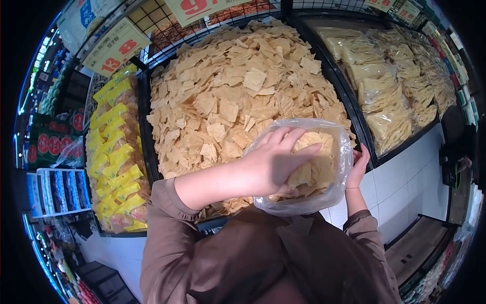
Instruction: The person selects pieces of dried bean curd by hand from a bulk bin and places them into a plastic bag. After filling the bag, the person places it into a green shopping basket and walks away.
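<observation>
A clear plastic bag [343,175] with tan, flat dried pieces [316,164] inside hangs open in front of my body. My left hand [278,162] reaches over the bag's mouth, fingers spread and lying on the pieces and the near rim. Whether a piece sits under its fingers is hidden. At the bag's right side my right hand [358,164] grips the plastic edge, its fingers partly behind the film. Beyond the bag, a black-edged bin holds a large heap of the same tan pieces [228,101].
Yellow-labelled packets [114,157] fill the bin on the left. Wrapped bundles of pale strips [374,81] lie in the right bin. Price signs [116,48] stand along the back. A low wooden platform [420,245] is at the lower right, on white floor tiles [405,177].
</observation>
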`<state>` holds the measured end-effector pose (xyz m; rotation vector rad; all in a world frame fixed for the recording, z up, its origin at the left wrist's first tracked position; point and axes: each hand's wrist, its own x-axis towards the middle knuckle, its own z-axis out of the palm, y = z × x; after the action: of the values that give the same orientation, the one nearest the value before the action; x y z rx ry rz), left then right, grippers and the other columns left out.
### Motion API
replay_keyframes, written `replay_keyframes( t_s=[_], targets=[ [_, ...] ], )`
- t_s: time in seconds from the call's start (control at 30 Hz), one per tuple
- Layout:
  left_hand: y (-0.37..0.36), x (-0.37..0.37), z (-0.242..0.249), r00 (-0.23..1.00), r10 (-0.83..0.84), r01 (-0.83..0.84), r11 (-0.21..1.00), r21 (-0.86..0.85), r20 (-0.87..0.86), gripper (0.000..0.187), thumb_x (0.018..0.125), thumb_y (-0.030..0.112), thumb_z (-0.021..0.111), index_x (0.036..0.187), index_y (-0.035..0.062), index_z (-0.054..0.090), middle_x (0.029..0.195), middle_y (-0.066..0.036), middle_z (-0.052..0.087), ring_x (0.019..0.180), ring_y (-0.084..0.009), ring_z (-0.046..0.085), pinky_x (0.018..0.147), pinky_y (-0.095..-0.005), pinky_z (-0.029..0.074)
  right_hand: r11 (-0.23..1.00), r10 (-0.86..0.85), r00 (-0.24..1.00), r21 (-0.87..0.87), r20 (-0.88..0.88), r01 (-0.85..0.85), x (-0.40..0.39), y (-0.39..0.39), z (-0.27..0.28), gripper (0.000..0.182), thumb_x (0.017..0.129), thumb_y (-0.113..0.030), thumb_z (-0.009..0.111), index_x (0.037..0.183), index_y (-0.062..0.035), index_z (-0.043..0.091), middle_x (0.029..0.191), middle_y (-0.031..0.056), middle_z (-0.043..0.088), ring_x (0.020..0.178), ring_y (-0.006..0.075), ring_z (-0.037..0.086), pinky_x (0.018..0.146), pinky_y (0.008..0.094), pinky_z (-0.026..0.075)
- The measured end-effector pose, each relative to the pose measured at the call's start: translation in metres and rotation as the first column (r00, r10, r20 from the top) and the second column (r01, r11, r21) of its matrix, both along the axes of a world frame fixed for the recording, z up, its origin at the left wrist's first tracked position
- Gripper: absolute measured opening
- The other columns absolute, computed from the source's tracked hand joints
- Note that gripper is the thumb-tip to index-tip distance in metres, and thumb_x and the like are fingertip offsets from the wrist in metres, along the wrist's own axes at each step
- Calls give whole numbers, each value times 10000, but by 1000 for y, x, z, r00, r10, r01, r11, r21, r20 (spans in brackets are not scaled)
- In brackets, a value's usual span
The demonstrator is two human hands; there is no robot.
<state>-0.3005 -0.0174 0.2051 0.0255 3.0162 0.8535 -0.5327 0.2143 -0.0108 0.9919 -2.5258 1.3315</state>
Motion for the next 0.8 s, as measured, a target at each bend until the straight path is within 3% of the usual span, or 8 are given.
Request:
replay_keyframes(
  t_s=[0.27, 0.37, 0.47, 0.53, 0.6, 0.67, 0.77, 0.8],
  targets=[
    [4, 4, 16, 996, -82, 81, 996, 24, 26, 898, 706, 331, 781, 1441, 57, 344, 1514, -306, 134, 1381, -525, 156, 1122, -556, 203, 996, -38, 998, 78, -56, 42, 5, -3, 8, 800, 726, -237, 797, 1362, -12, 366, 1228, 149, 454, 945, 240, 563, 854, 331, 472],
    [3, 4, 6, 997, -71, 71, 997, 6, 40, 879, 730, 340, 771, 1441, 51, 341, 1505, -315, 163, 1384, -522, 162, 1108, -559, 232, 997, -35, 998, 66, -50, 38, 4, -2, 7, 805, 726, -240, 799, 1365, -12, 365, 1233, 147, 452, 950, 239, 562, 861, 331, 468],
    [-21, 7, 22, 987, -90, 100, 993, 68, -135, 819, 756, 349, 759, 1418, 59, 374, 1458, -299, 281, 1363, -467, 270, 1087, -518, 304, 998, -39, 998, 51, -43, 41, 5, -4, 6, 811, 725, -242, 801, 1367, -13, 363, 1239, 146, 449, 959, 242, 560, 866, 335, 467],
    [-58, -1, 32, 994, 36, 3, 934, 358, -103, 765, 761, 352, 762, 1390, 90, 415, 1379, -266, 391, 1309, -401, 377, 1056, -465, 369, 998, -40, 999, 53, -16, 40, 4, -2, 5, 812, 724, -245, 801, 1367, -13, 362, 1253, 147, 443, 971, 245, 556, 870, 341, 467],
    [-93, -14, 27, 949, 314, -295, 922, 253, -38, 710, 768, 339, 763, 1367, 129, 445, 1340, -227, 419, 1254, -360, 434, 1038, -426, 395, 999, -24, 999, 40, -44, 26, 1, -1, 1, 811, 724, -242, 801, 1367, -14, 362, 1257, 148, 442, 967, 246, 557, 872, 341, 466],
    [-129, -33, -13, 843, 512, -502, 859, 98, -168, 802, 723, 403, 789, 1390, 147, 425, 1421, -260, 336, 1303, -425, 364, 1066, -460, 361, 1000, -9, 997, 28, -74, 11, 2, 0, 1, 810, 723, -240, 800, 1366, -14, 362, 1261, 150, 441, 964, 247, 557, 875, 341, 466],
    [-158, -59, -48, 784, 611, -619, 758, -205, -109, 1013, 628, 513, 828, 1453, 193, 335, 1498, -252, 217, 1337, -461, 297, 1084, -498, 325, 998, -17, 999, 60, -39, 20, 2, 0, 5, 813, 719, -236, 801, 1366, -14, 361, 1264, 153, 441, 955, 250, 559, 874, 340, 467],
    [-163, -67, -56, 786, 607, -617, 760, -203, -117, 1013, 628, 513, 828, 1453, 193, 335, 1498, -252, 217, 1337, -461, 297, 1084, -498, 325, 999, -20, 1000, 50, -22, 21, 3, 0, 5, 816, 718, -237, 802, 1366, -14, 361, 1262, 154, 442, 952, 251, 560, 872, 340, 468]
  ],
)
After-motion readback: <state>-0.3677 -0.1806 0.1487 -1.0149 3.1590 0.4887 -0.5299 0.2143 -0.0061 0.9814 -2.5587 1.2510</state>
